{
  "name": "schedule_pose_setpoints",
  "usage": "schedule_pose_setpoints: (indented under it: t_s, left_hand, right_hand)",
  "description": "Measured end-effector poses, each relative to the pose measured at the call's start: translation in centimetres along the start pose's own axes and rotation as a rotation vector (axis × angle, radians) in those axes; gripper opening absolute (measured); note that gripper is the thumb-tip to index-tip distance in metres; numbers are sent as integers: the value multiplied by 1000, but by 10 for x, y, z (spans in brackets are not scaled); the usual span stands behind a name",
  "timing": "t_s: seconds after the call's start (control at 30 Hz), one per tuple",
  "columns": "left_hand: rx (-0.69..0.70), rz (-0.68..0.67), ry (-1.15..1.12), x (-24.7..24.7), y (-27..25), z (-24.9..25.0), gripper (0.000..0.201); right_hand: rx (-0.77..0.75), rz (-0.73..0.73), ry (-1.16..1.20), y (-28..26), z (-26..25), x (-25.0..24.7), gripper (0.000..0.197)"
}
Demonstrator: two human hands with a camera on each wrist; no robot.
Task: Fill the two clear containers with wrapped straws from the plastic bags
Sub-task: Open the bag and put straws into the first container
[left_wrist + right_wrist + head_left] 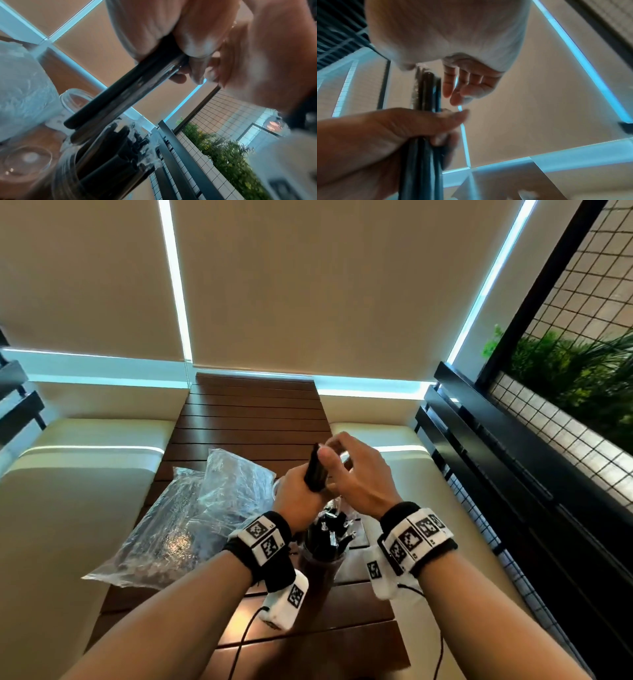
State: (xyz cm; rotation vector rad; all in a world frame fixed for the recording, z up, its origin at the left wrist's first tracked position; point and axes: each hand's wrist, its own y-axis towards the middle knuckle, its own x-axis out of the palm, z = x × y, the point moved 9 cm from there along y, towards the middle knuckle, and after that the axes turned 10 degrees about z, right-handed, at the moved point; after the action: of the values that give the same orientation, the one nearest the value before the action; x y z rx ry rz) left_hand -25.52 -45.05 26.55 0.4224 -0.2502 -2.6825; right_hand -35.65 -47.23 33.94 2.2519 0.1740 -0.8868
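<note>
Fingers (447,136) of the left hand (294,491) were curled tight round a small bundle of wrapped straws (314,469), gripped approx mid-length, w/ the bundle held near upright above the containers. Right hand (356,474) hovered just beside the bundle's top end, its fingers (453,86) loosely bent and slightly apart, holding nothing; whether a tip touched the wrappers couldn't be told.

Straws looked light, thin and fairly stiff, but the clear film wrappers were prob. slick, so single straws could slide out of a loose fist. Best hold, in my view: whole bundle round the middle, w/ the other hand squaring the top ends.

Directly below, one clear container (322,553) stood on the bench (359,604), already packed w/ dark straws, crinkly wrapper ends sticking up. Left wrist view showed a second clear container (73,100) just beyond, seemingly empty. It looked light and tippable, so I'd drop straws in endwise, not push.

Further left lay the plastic bags (191,508), soft and crumpled, resting on the bench.
</note>
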Motion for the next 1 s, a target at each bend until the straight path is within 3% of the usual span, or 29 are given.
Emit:
schedule_pose_setpoints:
  t_s: [0.1,0.2,0.27,0.4,0.5,0.57,0.67,0.83,1.0]
  left_hand:
    - [-62,54,-112,0,4,-8,39]
    - [-92,62,-183,10,8,-6,39]
    - [-101,64,-213,16,9,-9,36]
    - [-129,66,-219,23,9,-35,34]
    - [-164,67,-263,26,8,-51,32]
    - [-182,78,-269,27,5,-59,31]
    - [-227,80,-267,32,2,-76,31]
    - [-252,69,-232,42,-4,-95,17]
    - [-316,23,-121,50,-14,-116,27]
  right_hand:
    - [245,-54,20,-29,67,22,48]
    - [508,-196,170,-71,121,67,58]
    - [601,-268,285,-93,135,91,65]
    - [599,-444,257,-110,122,103,105]
    - [482,-443,114,-111,120,102,127]
    - [459,-387,59,-113,121,102,126]
    - [453,-284,25,-114,120,100,109]
    - [428,-239,-20,-112,116,98,90]
    - [415,-182,-16,-113,112,97,80]
